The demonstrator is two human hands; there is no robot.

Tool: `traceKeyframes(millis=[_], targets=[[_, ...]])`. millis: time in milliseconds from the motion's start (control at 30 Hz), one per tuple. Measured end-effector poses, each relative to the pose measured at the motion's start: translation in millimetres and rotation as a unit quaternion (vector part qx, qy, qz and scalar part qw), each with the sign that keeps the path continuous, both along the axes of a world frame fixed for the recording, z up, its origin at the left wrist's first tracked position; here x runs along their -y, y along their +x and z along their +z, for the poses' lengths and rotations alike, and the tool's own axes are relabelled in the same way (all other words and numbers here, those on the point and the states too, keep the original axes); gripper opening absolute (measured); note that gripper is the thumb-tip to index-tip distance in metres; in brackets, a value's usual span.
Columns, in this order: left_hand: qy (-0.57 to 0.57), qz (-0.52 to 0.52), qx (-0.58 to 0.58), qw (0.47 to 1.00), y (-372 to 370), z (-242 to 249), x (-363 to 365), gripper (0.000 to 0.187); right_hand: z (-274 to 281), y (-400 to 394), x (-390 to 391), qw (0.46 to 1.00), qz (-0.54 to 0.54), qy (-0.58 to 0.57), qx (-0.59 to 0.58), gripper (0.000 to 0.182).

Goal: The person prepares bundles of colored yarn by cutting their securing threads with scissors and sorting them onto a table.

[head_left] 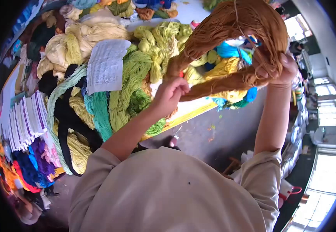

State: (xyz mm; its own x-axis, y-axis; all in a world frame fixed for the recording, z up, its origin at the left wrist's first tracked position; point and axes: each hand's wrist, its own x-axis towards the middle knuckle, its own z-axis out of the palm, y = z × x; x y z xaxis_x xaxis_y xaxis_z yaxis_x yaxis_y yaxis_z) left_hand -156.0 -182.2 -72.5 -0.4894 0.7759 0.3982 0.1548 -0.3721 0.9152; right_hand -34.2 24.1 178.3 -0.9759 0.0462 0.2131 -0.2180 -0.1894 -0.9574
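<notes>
Both hands are up on the orange-brown yarn hank [229,27], held above the table [229,127]. Right hand [276,67] is closed tight around the hank's far end, strands looped over the fingers. Left hand [171,92] pinches the nearer twisted tail between thumb and fingertips. The hank's long axis runs left hand to right hand, rising toward the right, with the loop arching above both. Green and yellow skeins [137,77] and a paper sheet [106,65] lie below.

Green yarn skeins [133,83], a paper sheet [105,65], black yarn [69,120].
</notes>
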Motion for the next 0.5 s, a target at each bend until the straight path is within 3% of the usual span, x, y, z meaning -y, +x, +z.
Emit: traceKeyframes(millis=[67, 100, 167, 200, 233, 267, 300, 333, 367, 400, 433, 467, 500], targets=[[-0.016, -0.027, 0.016, 0.999, 16, 16, -21, 0.025, 14, 25, -1, 1.0, 0.013, 0.004, 0.015, 0.066], [-0.023, -0.049, 0.049, 0.997, 20, 22, -29, 0.024, 7, 49, -24, 0.996, 0.074, -0.048, -0.014, 0.064], [-0.168, -0.005, 0.09, 0.982, 13, 16, -42, 0.021, 10, 104, -25, 0.993, 0.048, -0.105, 0.002, 0.076], [-0.327, 0.068, 0.003, 0.943, 6, 46, -28, 0.026, 3, 148, -47, 0.998, -0.009, -0.065, -0.004, 0.082], [-0.28, 0.082, -0.012, 0.956, -4, 36, -25, 0.032, -18, 182, -42, 0.978, -0.192, -0.045, -0.074, 0.085], [-0.256, 0.097, 0.086, 0.958, -15, 24, -19, 0.032, -32, 231, -69, 0.983, -0.172, 0.054, -0.021, 0.08], [-0.143, 0.141, -0.025, 0.979, -18, 21, -14, 0.034, -40, 279, -98, 0.976, -0.152, 0.151, 0.031, 0.077], [-0.011, 0.05, 0.068, 0.996, -6, 47, -15, 0.041, -50, 309, -101, 0.922, -0.184, 0.294, 0.17, 0.071], [0.119, -0.045, 0.158, 0.979, 9, 86, -13, 0.054, -73, 327, -103, 0.923, -0.206, 0.216, 0.245, 0.073], [0.038, -0.066, 0.14, 0.987, 31, 116, -11, 0.068, -90, 317, -84, 0.861, -0.239, 0.374, 0.249, 0.073], [-0.008, -0.025, 0.032, 0.999, 57, 123, -27, 0.07, -109, 323, -78, 0.722, -0.278, 0.6, 0.204, 0.067], [-0.052, 0.012, -0.078, 0.996, 86, 126, -50, 0.072, -123, 327, -62, 0.765, -0.24, 0.54, 0.257, 0.05], [-0.028, 0.033, -0.254, 0.966, 109, 121, -74, 0.076, -142, 322, -44, 0.902, -0.123, 0.308, 0.276, 0.041]])
